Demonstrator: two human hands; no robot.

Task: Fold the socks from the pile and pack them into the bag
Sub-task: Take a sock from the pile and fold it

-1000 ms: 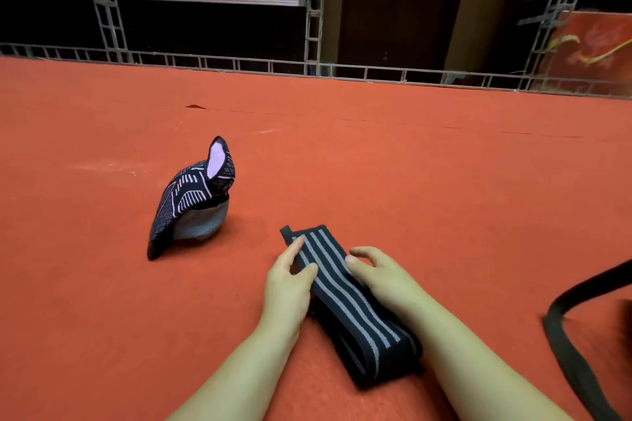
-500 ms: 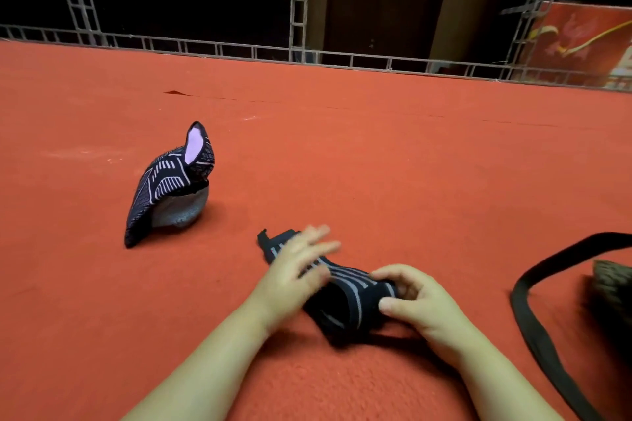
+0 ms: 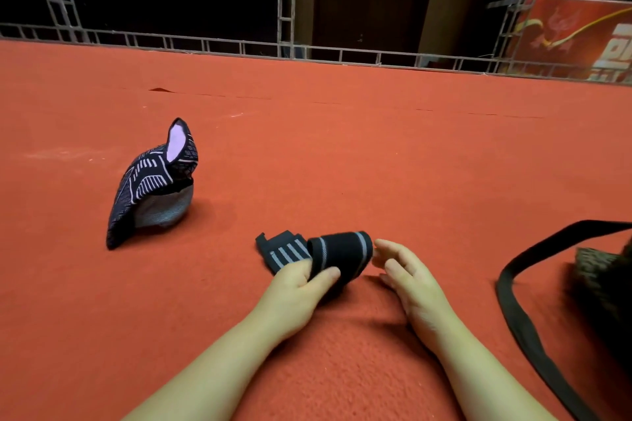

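- striped sock [image 3: 328, 255] is seen on the red carpet [image 3: 376, 154], low centre of the head view; black knit with grey stripes; near part is doubled over into a rounded fold, far end lies flat on the carpet, pointing up-left
- left hand [image 3: 294, 294] is placed on the near-left side of the fold; thumb is laid on the top of the fold, fingers [image 3: 290, 268] are tucked at the flat part; the sock is pinched between thumb and fingers
- right hand [image 3: 407, 278] is held just beside the right end of the fold; fingers [image 3: 384, 246] are straight and loosely spread, tips touching or nearly touching the sock edge, which of the two cannot be told; nothing is gripped by it
- patterned sock pile [image 3: 154, 184] is seen up-left, well apart from both hands; dark fabric with pale line pattern, a grey sock underneath; one sock end stands upright, lilac inside shown
- bag [image 3: 605, 280] is cut off at the right edge; dark, patterned fabric, mostly out of view; its black strap [image 3: 516, 314] is looped over the carpet, near the right forearm, not touched
- metal truss rail [image 3: 239, 46] is seen along the far carpet edge; dark door [image 3: 372, 0] behind it; red banner [image 3: 574, 34] at the upper right
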